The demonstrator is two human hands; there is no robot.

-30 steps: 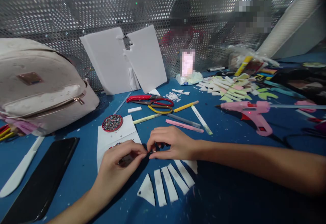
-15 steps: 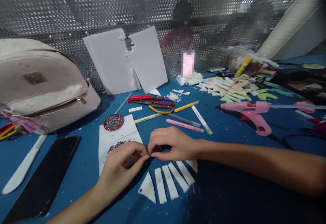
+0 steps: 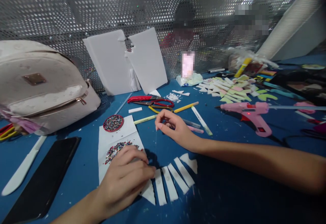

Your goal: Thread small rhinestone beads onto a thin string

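Note:
My left hand, fingers bent and drawn together, is over a white pointed foam piece and covers most of it; its fingertips are hidden. Beside it, white strips lie fanned out, some with small round clear spots. My right hand is raised behind the strips, thumb and forefinger pinched. A fine pale line shows just under that pinch, too thin to name. Loose multicoloured sequins or beads lie on white paper, next to a round red-rimmed dish full of them.
A pink glue gun with a red light lies at right. Scissors and marker pens lie behind my right hand. At left are a black phone, a white knife and a backpack. Cut scraps are heaped farther back.
My hands, earlier fingertip to fingertip, have parted. The left came down over the pointed white piece; the right moved up and away, towards the pens.

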